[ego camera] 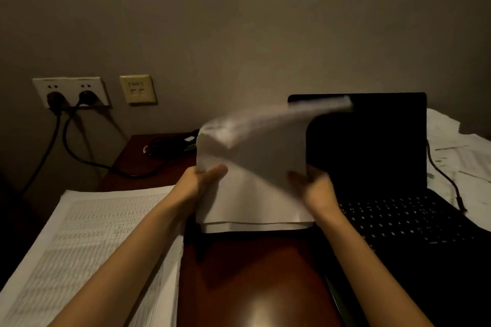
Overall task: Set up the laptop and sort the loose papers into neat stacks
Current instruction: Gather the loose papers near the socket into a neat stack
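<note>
Papers [255,194] gripped upright above the dark wooden desk [252,273], bottom edges resting on it, top edge blurred and curling toward the laptop [385,167]. Left hand [198,180] clamped on the left edge, thumb across the front; right hand [314,186] clamped on the right edge, fingers curled behind. Laptop stood open at right, screen dark, keyboard facing forward, cable [443,175] trailing along its right side. Printed sheets [87,241] lay stacked at left under the forearm; loose sheets [462,151] lay scattered beyond the laptop. Two plugs sat in the wall socket [70,91].
</note>
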